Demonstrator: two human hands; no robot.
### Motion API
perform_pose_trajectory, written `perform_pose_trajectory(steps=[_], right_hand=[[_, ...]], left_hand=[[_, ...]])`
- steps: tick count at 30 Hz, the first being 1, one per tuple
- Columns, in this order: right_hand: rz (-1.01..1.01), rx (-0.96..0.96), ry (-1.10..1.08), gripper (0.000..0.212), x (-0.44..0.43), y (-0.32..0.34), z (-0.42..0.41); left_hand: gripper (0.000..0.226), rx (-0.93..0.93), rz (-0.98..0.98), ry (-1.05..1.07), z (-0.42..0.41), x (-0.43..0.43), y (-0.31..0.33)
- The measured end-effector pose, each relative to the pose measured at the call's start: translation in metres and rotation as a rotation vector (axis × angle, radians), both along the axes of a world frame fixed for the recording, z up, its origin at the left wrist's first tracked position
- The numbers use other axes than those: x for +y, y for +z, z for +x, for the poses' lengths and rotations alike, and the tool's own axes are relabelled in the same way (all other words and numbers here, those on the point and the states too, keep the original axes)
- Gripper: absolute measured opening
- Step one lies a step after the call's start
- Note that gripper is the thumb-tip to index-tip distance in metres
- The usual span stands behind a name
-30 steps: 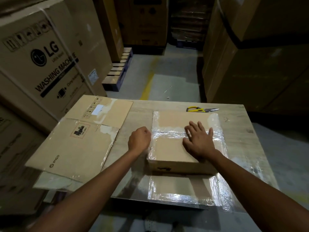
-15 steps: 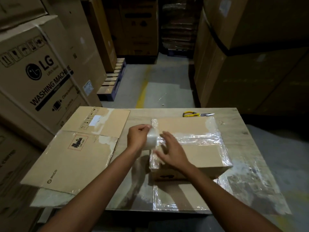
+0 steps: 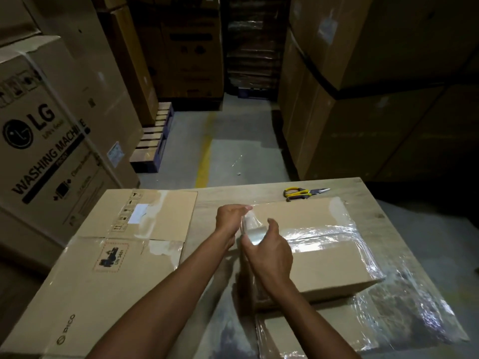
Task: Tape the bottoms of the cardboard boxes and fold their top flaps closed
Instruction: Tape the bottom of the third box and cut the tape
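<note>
Here, head view: left hand (image 3: pixel 230 218) and right hand (image 3: pixel 270 255) both curl round the tape roll (image 3: pixel 253 230) at the left edge of the box (image 3: pixel 324 265), on the table (image 3: pixel 228 195). Its taped seam (image 3: pixel 324 233) runs rightward from them; scissors (image 3: pixel 300 193) lie beyond, nearer the right hand.

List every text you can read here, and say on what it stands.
"LG": big carton at left.
"WASHING MACHINE": same carton.
"PICO": flattened cardboard on the table.
Red-framed label on that cardboard, small print on the carton: too blurred to read.
</note>
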State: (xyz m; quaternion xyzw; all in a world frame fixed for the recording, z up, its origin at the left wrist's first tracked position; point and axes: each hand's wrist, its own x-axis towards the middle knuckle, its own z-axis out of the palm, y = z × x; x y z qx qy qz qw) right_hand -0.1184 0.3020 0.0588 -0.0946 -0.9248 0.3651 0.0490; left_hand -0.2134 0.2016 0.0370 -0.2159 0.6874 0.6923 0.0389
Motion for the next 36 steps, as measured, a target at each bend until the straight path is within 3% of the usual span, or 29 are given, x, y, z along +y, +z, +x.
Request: perform_pose_trajectory(steps=[6,10,17,20,27,29,31,36], right_hand=[[0.192,0.031,0.097,0.062,-0.012,-0.001,-0.001],[0.134,0.081,0.097,0.062,-0.017,-0.011,0.001],[0.09,0.159,0.091,0.07,-0.015,-0.03,-0.002],[0.065,0.184,0.132,0.077,-0.014,-0.034,-0.003],[-0.11,0.219,-0.002,0.092,-0.011,-0.053,0.012],[-0.183,0.222,0.004,0.098,-0.013,-0.056,0.017],[-0.217,0.225,0.015,0.101,-0.015,-0.06,0.019],[-0.219,0.203,-0.01,0.1,-0.016,-0.067,0.016]], left_hand=[[0.028,-0.005,0.038,0.065,-0.027,-0.012,-0.032],[0.031,-0.062,0.126,-0.001,-0.041,-0.021,-0.046],[0.01,-0.172,0.291,0.027,-0.046,-0.018,-0.058],[0.015,-0.225,0.297,0.04,-0.049,-0.02,-0.064],[0.007,-0.263,0.38,-0.049,-0.055,-0.021,-0.072],[0.012,-0.294,0.318,-0.067,-0.053,-0.025,-0.08],[0.007,-0.233,0.124,-0.097,-0.05,-0.032,-0.084],[0.022,0.19,-0.345,-0.038,-0.058,-0.049,-0.067]])
